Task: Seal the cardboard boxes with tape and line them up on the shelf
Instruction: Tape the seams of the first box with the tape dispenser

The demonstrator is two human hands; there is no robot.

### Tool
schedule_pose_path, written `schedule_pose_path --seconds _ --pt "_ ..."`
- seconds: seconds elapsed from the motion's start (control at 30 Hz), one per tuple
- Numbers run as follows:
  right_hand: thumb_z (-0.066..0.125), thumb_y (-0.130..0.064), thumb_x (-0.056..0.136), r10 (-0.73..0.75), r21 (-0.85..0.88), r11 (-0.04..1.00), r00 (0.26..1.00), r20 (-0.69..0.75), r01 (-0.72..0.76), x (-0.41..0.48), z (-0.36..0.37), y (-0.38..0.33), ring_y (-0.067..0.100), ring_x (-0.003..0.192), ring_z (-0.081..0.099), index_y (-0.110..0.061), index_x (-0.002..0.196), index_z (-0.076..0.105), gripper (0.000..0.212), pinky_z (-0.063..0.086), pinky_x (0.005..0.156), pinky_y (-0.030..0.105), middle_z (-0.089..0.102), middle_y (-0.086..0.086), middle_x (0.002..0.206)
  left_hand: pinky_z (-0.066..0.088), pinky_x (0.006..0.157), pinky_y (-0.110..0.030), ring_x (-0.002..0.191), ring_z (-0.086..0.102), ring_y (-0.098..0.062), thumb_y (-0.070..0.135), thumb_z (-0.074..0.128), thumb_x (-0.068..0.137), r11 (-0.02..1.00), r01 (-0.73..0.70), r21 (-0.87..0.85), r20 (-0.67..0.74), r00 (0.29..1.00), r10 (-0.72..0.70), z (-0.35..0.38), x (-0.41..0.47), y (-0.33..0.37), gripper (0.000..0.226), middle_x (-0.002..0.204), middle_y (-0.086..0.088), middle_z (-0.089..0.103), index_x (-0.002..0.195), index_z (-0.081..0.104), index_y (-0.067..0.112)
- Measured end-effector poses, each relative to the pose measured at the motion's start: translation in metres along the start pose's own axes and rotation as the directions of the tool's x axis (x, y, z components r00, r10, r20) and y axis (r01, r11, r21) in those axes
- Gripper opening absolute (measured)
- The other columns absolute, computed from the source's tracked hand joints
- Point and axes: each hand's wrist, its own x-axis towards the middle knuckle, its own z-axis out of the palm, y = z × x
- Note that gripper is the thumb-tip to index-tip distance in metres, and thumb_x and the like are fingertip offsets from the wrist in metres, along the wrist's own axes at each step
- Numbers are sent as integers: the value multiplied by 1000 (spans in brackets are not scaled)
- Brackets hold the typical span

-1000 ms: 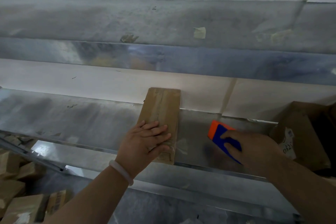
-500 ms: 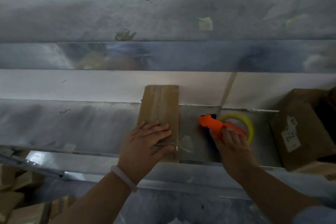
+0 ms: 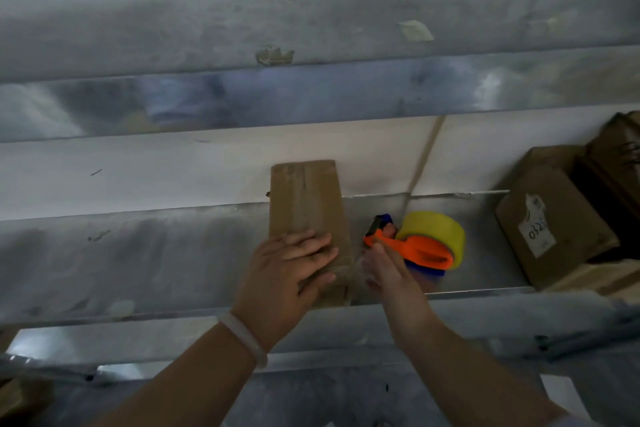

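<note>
Hands: left [image 3: 292, 265] flat on box [image 3: 306, 208]

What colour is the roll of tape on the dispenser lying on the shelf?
Yellow: the tape roll sits on an orange and blue dispenser, seen in the head view.

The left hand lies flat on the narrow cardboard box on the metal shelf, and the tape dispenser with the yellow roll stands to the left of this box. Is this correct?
Not quite. In the head view the tape dispenser stands to the right of the narrow cardboard box, beside the right hand. The rest holds: the left hand lies flat on the box on the metal shelf.
</note>
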Motion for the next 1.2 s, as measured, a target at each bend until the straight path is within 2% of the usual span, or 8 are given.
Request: schedule_pose_path --seconds 0.13,0.37,0.5,0.67,0.8,1.0,1.1,1.2 --pt "41 -46 98 24 34 999 1000 -7 -24 0 31 9 -2 98 61 -30 117 56 29 48 83 18 63 -10 119 44 100 -36 120 55 -9 44 60 87 998 12 -63 -36 999 -14 6 -1 -3 34 123 11 65 113 72 25" --pt "51 -25 99 -170 -123 980 977 -128 154 5 21 17 8 106 61 -37 124 55 28 48 98 37 65 -2 119 42 102 -39 117 57 -8 34 77 76 973 52 -226 -124 989 -82 9 -4 -8 32 118 6 67 104 75 19" --pt "42 -49 97 -590 -417 691 794 147 590 -4 12 15 4 138 34 -42 140 43 44 29 111 18 39 -10 151 45 101 -42 117 54 -4 39 73 77 980 -20 -200 -140 990 -8 11 -7 -17 33 116 4 69 102 76 16" --pt "52 -45 93 -567 -532 575 771 289 622 2 3 5 0 137 34 -42 140 38 49 26 106 7 29 -13 155 37 109 -35 127 48 -11 40 56 88 966 -201 -163 -28 980 199 3 -3 -39 40 128 0 62 117 68 16" --pt "47 -44 93 -528 -471 634 788 316 614 2 3 6 -3 140 25 -43 140 36 48 23 109 8 26 -16 155 16 118 -30 146 16 -15 54 37 94 987 -76 -144 43 996 83 4 -21 -65 63 152 2 32 144 35 16" --pt "37 -23 99 -453 -187 853 869 201 488 -15 18 12 1 141 28 -32 144 34 46 28 112 18 33 -17 153 9 120 -26 148 4 -12 36 29 100 906 61 -420 14 998 -61 12 -32 -48 58 161 3 8 151 11 16" --pt "39 -28 100 -325 30 946 944 55 324 -19 29 8 -8 127 44 -40 139 38 41 41 93 6 46 -18 143 20 113 -12 142 15 7 57 31 94 698 259 -667 -39 924 -380 16 -37 -25 66 156 20 13 151 9 32" --pt "56 -50 86 -288 13 958 957 -28 288 -17 50 4 -21 110 48 -45 139 34 57 43 77 -1 50 -39 124 43 93 -8 122 41 16 75 53 76 432 331 -839 21 813 -582 23 -25 -1 80 137 31 37 142 18 45"
